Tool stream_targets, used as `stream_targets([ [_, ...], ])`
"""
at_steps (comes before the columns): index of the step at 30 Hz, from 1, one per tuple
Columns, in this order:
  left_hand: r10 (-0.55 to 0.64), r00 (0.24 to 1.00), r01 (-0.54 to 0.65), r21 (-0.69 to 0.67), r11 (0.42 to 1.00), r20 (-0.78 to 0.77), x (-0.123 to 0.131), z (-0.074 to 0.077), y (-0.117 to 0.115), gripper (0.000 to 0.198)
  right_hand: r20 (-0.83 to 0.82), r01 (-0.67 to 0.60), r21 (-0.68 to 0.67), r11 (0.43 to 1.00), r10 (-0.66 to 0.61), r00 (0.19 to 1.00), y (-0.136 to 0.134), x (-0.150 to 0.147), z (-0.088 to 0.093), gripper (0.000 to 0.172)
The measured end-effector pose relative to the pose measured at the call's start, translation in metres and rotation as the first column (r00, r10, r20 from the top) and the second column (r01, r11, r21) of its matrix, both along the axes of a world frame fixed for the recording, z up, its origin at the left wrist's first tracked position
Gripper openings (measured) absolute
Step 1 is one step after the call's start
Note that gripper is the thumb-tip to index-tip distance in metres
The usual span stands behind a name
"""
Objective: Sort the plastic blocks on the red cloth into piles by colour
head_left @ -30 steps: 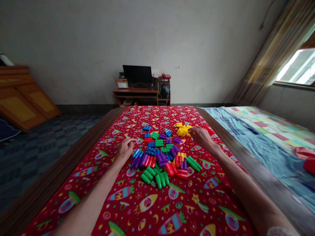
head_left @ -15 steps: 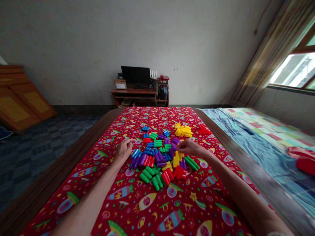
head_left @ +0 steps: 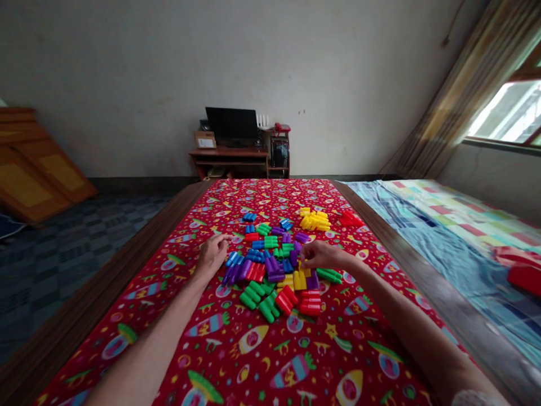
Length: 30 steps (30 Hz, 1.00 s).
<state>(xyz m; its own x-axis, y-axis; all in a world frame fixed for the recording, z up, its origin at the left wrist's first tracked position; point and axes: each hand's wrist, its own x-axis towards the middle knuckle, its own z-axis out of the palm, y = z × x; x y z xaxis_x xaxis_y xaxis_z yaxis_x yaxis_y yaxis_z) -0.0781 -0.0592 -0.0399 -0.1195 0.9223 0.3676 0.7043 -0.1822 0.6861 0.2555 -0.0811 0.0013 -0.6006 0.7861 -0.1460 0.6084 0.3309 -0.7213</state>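
A mixed pile of plastic building blocks shaped like joined tubes lies on the red patterned cloth (head_left: 253, 366). My right hand (head_left: 323, 255) is at the pile's right side, fingertips pinched on a yellow block (head_left: 305, 268) that they partly cover. Another yellow block (head_left: 300, 280) lies just below it. To the pile's left, my left hand (head_left: 212, 251) rests on the cloth with loosely bent fingers and holds nothing. Nearest to it are a blue block (head_left: 231, 259) and a purple block (head_left: 232, 273). Green blocks (head_left: 269, 308) and red blocks (head_left: 310, 303) lie along the near side.
Behind the pile, yellow blocks (head_left: 315, 220) are heaped together, with red blocks (head_left: 350, 219) to their right. A bed with a blue sheet (head_left: 406, 248) adjoins the table's right edge. Against the wall stands a desk (head_left: 230, 153) with a monitor (head_left: 231, 125).
My right hand has moved slightly left and toward me, and the yellow blocks under it have shifted. The red block at the near right has turned. My left hand stays about where it was.
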Motion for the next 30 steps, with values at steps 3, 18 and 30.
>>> stream_targets([
  [3,-0.006,1.000,0.006,-0.003,1.000,0.003,-0.001,-0.002,0.000,0.029,-0.142,0.010,-0.108,0.994,-0.026,0.990,0.003,0.007,0.004,0.018],
  [18,-0.480,0.800,0.538,0.075,0.840,-0.359,0.102,0.044,-0.065,0.030,-0.536,-0.007,0.022,1.000,0.018,0.844,-0.014,-0.014,0.018,0.045],
  [30,-0.475,0.880,0.474,0.054,0.879,0.011,0.092,0.055,-0.067,0.030,-0.485,0.729,0.509,0.458,-0.547,0.682,0.054,0.062,0.005,0.030],
])
